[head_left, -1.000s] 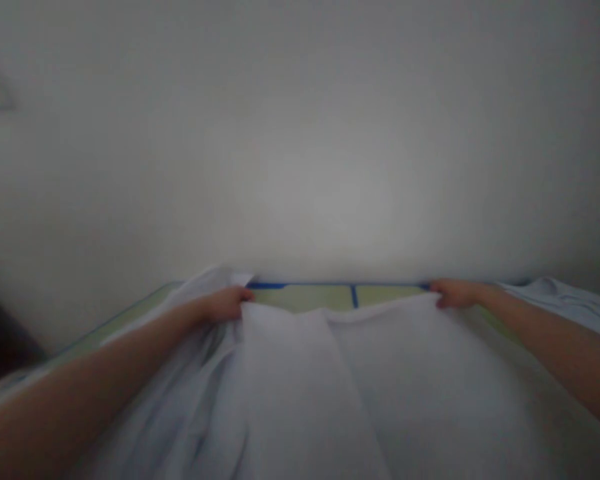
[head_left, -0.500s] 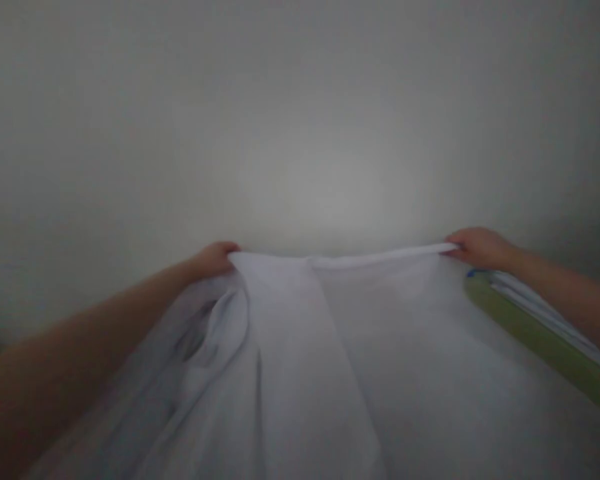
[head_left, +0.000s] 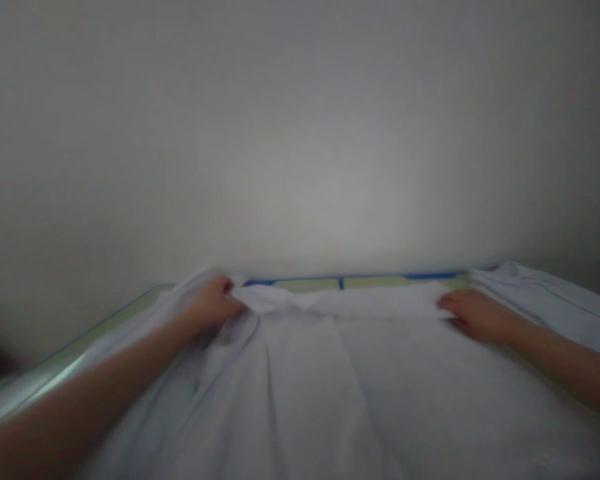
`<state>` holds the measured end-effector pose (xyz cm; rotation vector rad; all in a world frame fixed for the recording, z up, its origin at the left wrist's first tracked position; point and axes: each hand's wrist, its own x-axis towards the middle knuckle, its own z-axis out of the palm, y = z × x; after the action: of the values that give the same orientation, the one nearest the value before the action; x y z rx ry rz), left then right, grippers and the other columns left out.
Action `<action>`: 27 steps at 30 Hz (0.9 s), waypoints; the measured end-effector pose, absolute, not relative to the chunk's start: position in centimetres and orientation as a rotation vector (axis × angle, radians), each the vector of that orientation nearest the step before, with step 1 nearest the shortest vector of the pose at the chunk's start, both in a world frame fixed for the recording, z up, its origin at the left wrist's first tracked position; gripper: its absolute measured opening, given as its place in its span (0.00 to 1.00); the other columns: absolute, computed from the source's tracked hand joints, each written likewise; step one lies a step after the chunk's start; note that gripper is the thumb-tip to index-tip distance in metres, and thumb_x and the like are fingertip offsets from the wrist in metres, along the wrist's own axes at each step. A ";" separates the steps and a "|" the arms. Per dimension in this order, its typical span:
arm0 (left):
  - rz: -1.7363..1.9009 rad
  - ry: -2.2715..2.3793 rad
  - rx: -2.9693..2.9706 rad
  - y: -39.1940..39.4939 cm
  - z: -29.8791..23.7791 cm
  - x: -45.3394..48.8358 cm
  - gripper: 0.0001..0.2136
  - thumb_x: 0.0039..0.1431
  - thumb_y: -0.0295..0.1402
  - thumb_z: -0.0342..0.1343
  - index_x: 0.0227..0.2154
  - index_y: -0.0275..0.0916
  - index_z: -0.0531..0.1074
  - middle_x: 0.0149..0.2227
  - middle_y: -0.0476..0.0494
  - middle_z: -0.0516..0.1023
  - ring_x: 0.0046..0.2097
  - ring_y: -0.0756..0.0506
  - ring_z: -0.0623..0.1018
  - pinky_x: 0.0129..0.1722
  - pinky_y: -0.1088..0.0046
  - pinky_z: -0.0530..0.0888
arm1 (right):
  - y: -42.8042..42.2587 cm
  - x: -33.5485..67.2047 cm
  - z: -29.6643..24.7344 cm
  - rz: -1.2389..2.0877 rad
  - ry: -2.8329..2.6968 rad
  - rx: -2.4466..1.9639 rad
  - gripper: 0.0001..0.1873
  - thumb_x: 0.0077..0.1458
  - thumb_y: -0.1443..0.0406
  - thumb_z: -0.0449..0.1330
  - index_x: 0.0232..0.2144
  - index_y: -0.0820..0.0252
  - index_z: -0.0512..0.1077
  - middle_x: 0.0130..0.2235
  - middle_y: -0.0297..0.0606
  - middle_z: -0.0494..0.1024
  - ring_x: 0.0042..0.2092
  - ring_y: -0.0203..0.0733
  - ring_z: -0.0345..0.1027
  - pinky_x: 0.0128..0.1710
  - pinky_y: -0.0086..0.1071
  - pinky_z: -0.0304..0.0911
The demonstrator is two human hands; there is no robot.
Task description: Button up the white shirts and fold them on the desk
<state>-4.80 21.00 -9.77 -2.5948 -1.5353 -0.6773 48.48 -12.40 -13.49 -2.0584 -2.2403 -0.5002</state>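
Observation:
A white cloth (head_left: 330, 373) lies spread over a green table (head_left: 130, 308) in front of me. My left hand (head_left: 213, 304) is closed on the cloth's far left corner, pinching the fabric. My right hand (head_left: 473, 313) grips the far right end of the same edge, fingers curled onto it. Between the hands the far edge of the cloth (head_left: 360, 303) is folded into a thick band lying on the table. Both forearms reach forward from the bottom corners of the view.
A plain pale wall (head_left: 300, 133) rises right behind the table. Blue tape lines (head_left: 340, 281) run along the table's far edge. More white fabric (head_left: 545, 293) lies bunched at the right, beyond my right hand.
Half a second ago both hands held the cloth's edge lifted and stretched in the air. Now the edge is lowered onto the table, with the hands down and slightly closer together.

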 end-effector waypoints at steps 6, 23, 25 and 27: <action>-0.341 -1.413 -2.730 16.1 -11.2 -4.5 0.24 0.43 0.56 0.52 0.30 0.38 0.71 0.33 0.39 0.75 0.34 0.41 0.74 0.32 0.69 0.67 | -12.2 44.9 -13.2 -0.576 -2.295 -1.979 0.35 0.41 0.71 0.55 0.56 0.60 0.62 0.56 0.47 0.65 0.56 0.53 0.57 0.55 0.48 0.51; -0.126 -1.217 -2.850 23.2 -10.8 -5.2 0.14 0.47 0.30 0.51 0.38 0.40 0.75 0.40 0.44 0.78 0.42 0.44 0.75 0.43 0.73 0.67 | 0.4 33.1 -13.0 -0.547 -2.374 -2.099 0.10 0.52 0.67 0.52 0.34 0.62 0.72 0.35 0.45 0.75 0.39 0.46 0.68 0.40 0.37 0.59; -0.111 -1.222 -2.838 23.5 -10.8 -5.9 0.11 0.46 0.29 0.50 0.32 0.40 0.75 0.36 0.43 0.79 0.39 0.45 0.76 0.40 0.73 0.68 | 0.8 34.5 -13.0 -0.552 -2.351 -2.173 0.09 0.52 0.68 0.52 0.30 0.63 0.73 0.33 0.45 0.75 0.38 0.46 0.69 0.40 0.37 0.59; -0.094 -1.247 -2.811 24.0 -10.5 -7.1 0.10 0.45 0.29 0.50 0.30 0.39 0.75 0.34 0.43 0.79 0.37 0.45 0.76 0.38 0.73 0.68 | 0.8 35.4 -12.6 -0.564 -2.297 -2.241 0.10 0.52 0.70 0.51 0.30 0.63 0.73 0.33 0.46 0.75 0.38 0.46 0.68 0.41 0.38 0.59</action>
<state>-7.08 24.00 -10.45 -2.8112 -1.2472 -0.0936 35.45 0.84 -12.58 -2.2410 -2.2969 -0.5644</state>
